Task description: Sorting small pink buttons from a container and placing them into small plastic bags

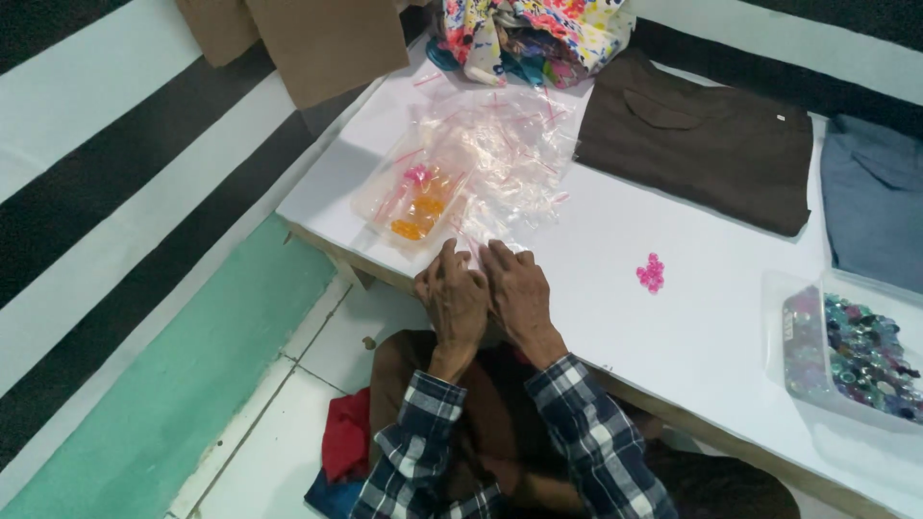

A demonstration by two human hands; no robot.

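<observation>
- Plaid flannel sleeves (577, 432) come up from six o'clock, and both hands rest side by side on the near edge of the white table (711, 336)
- left hand (452, 303) lies back-up with its fingers bent down onto a small clear plastic bag (478, 252); it seems to pinch the bag's edge, though the grip itself is hidden under the knuckles
- right hand (519, 293) sits touching the left, fingertips curled onto the same bag, apparently working its mouth; I cannot tell for sure whether it grips or only presses
- to do this well, I judge the two thumbs should part the bag's lips evenly and keep it flat on the table so nothing small rolls off the near edge
- at about three o'clock from the hands, well apart, a little heap of pink beads (651, 273) lies loose on the bare table
- at eleven o'clock, near the hands, a clear bag with orange and pink beads (418, 204) lies on the table's left edge, and beyond it at twelve a loose pile of empty clear bags (510, 144)
- far right at three o'clock, a clear tub of mixed glass beads (860, 356)
- farthest, from twelve to two o'clock: a bright patterned cloth (538, 34), a folded brown garment (702, 139), a folded blue-grey garment (875, 192)
</observation>
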